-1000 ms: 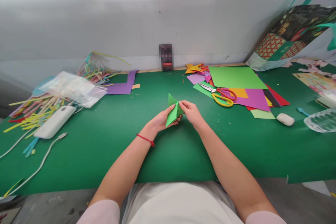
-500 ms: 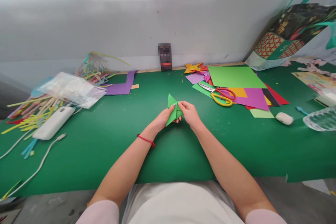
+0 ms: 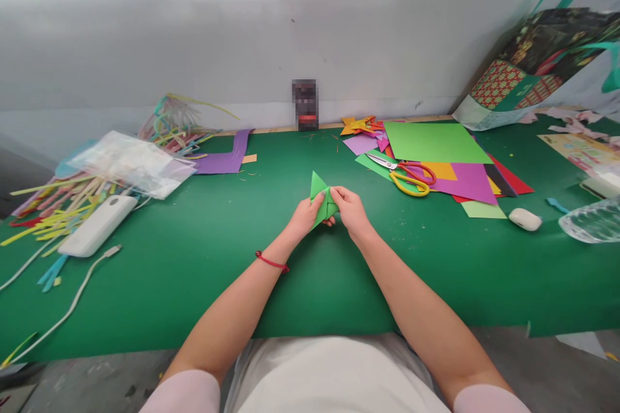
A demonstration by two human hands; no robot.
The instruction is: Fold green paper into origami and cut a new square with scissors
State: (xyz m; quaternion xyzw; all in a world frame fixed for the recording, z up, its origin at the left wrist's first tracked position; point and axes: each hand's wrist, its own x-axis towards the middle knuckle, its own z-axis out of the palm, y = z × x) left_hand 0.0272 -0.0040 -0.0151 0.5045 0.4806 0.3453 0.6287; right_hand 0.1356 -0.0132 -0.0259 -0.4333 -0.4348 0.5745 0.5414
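A piece of folded green paper (image 3: 318, 184), with pointed corners and overlapping flaps, is held between both hands over the middle of the table. My left hand (image 3: 306, 214) grips its left side, thumb on top and fingers underneath. My right hand (image 3: 351, 208) pinches the right edge between thumb and fingers. Parts of the paper's right and lower edges are covered by the fingers. Scissors (image 3: 409, 175) with one red and one yellow handle lie apart from the hands, to the right on coloured paper sheets (image 3: 465, 182).
Behind the scissors lie a large green sheet (image 3: 436, 142) and orange folded paper shapes (image 3: 359, 125). At left are a white power bank (image 3: 99, 226), a cable (image 3: 80, 300), a plastic bag (image 3: 133, 164) and coloured strips. A white case (image 3: 525, 219) and clear bottle (image 3: 593, 218) sit at right.
My left hand and wrist have shifted slightly to the right, and its thumb now covers more of the folded paper. My right hand keeps its pinch almost unmoved.
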